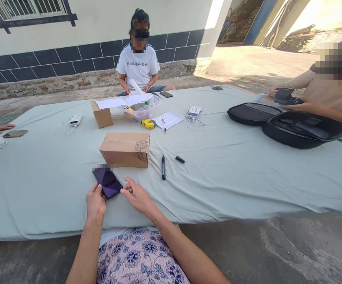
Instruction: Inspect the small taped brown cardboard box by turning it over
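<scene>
My left hand (96, 201) is closed on the left edge of a dark smartphone (108, 181), its thumb lying along the frame. The phone is tilted, with a dark, reflective screen facing up. At its lower right corner is my right hand (137, 196), fingers apart and curved; whether a fingertip touches the phone I cannot tell. Just beyond the phone lies a closed cardboard box (123, 148) with black scribbles on its right end. To the box's right are an uncapped black marker (163, 167) and its cap (180, 159).
Across the cloth-covered table (218, 177) sits a person in a white T-shirt (138, 65), behind a plastic basket (143, 114), small carton (102, 116), tape measure (149, 124) and paper with a pen (169, 120). At right, another person's hands hold a dark device (287, 96) beside an open black case (303, 128).
</scene>
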A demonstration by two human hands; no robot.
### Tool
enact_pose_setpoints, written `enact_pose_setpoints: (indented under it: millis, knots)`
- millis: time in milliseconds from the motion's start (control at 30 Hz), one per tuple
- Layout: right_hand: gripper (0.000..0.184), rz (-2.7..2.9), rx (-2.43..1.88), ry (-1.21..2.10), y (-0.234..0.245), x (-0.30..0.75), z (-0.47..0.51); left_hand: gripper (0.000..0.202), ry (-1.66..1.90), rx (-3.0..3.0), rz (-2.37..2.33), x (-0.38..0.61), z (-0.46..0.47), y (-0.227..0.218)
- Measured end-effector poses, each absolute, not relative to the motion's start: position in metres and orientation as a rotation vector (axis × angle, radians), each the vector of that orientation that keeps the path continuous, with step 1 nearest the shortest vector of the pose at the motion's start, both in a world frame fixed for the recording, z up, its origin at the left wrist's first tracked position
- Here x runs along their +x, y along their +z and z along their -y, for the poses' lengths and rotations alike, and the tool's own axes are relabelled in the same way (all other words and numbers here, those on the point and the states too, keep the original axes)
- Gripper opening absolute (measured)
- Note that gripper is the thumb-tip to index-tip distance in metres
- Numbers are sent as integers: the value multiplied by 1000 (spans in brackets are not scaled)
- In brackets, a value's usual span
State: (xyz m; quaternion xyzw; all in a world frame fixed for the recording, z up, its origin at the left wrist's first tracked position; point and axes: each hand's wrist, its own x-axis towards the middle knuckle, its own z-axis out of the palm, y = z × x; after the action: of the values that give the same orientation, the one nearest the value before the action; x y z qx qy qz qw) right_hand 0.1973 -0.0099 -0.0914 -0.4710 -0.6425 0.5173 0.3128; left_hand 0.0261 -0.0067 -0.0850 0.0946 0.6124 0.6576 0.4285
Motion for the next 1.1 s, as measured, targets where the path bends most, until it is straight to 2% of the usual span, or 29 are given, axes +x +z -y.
enact_pose_setpoints:
  millis: [333,433,567,733,900,1100]
  knots:
    - [40,1491,-1061,1498,-92,195,16,33,1826,221,-1542,21,34,-61]
    - [45,1396,-1034,1508,-76,202,17,31,1904,336,-1459,27,42,-40]
    - [55,1160,-868,1520,-48,212,29,38,1833,547,-1309,53,46,-11]
    - [51,1005,-703,1391,-19,230,48,36,1770,667,-1114,94,44,12]
    - [47,937,-737,1257,-8,238,61,27,1775,681,-985,123,46,26]
    - [62,964,-689,1245,-6,239,67,27,1764,698,-941,137,39,37]
